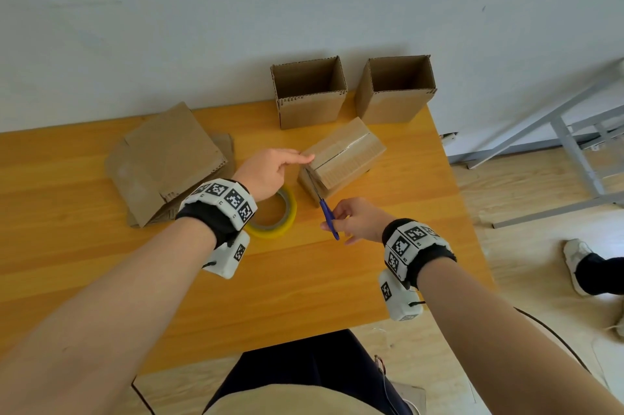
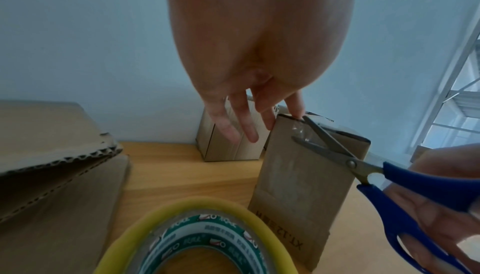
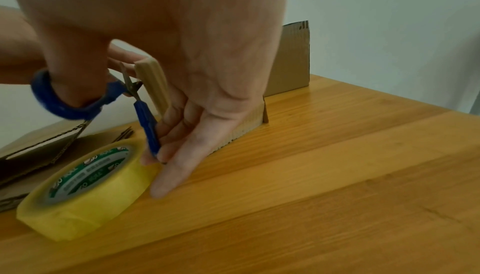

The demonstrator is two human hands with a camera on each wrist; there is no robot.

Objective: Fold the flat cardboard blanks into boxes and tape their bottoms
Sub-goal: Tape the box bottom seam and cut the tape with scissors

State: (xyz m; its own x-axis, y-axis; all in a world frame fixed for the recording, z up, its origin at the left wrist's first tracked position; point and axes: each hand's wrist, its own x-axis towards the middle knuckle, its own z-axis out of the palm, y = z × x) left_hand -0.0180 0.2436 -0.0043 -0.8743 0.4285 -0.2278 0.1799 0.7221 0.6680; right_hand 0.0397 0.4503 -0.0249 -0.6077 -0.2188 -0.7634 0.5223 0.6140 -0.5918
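A folded cardboard box [image 1: 347,154] lies bottom up in the middle of the table, with clear tape along its seam and down its near side. My left hand [image 1: 297,158] rests straight fingers on the box's near top corner; in the left wrist view the fingertips [image 2: 296,112] touch that edge. My right hand [image 1: 337,225] grips blue-handled scissors [image 1: 327,215]. Their blades [image 2: 324,141] stand apart over the tape on the box's near face. A yellow tape roll [image 1: 283,215] lies flat under my left wrist.
Two upright open boxes [image 1: 309,93] [image 1: 395,90] stand at the back against the wall. A stack of flat blanks [image 1: 169,158] lies at the left. The wooden table's [image 1: 270,279] right edge is close to the box; a metal frame [image 1: 574,137] and a person's foot [image 1: 577,262] are beyond.
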